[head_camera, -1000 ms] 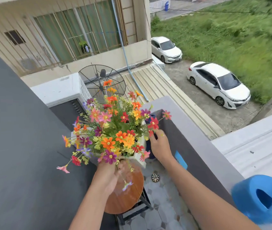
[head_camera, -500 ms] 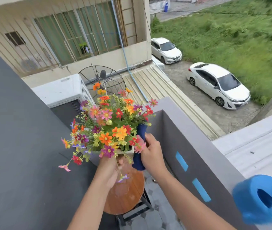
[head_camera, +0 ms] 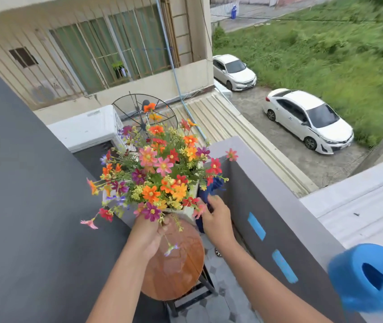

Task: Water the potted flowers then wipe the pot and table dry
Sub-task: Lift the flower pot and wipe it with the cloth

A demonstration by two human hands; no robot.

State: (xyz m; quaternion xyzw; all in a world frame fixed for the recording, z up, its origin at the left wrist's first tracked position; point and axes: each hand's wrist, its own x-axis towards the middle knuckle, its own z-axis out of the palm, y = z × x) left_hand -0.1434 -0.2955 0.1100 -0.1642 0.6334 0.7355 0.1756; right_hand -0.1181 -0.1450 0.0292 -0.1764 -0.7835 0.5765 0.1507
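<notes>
A white pot [head_camera: 189, 212] full of orange, pink and red flowers [head_camera: 160, 173] is lifted above the small round wooden table [head_camera: 176, 264], whose top looks wet. My left hand [head_camera: 147, 231] grips the pot's near side from below, partly hidden by blooms. My right hand [head_camera: 216, 216] presses a dark blue cloth [head_camera: 211, 190] against the pot's right side. The pot's far side is hidden by the flowers.
A blue watering can [head_camera: 370, 278] rests on the grey balcony wall's top [head_camera: 286, 197] at the right. A dark wall [head_camera: 22, 206] closes the left. The table has a black frame [head_camera: 193, 299] on a tiled floor. Far below are roofs and parked cars.
The pot stays raised in my left hand. My right hand brought the blue cloth forward along the pot's right side, then up against it again; the view shifted slightly.
</notes>
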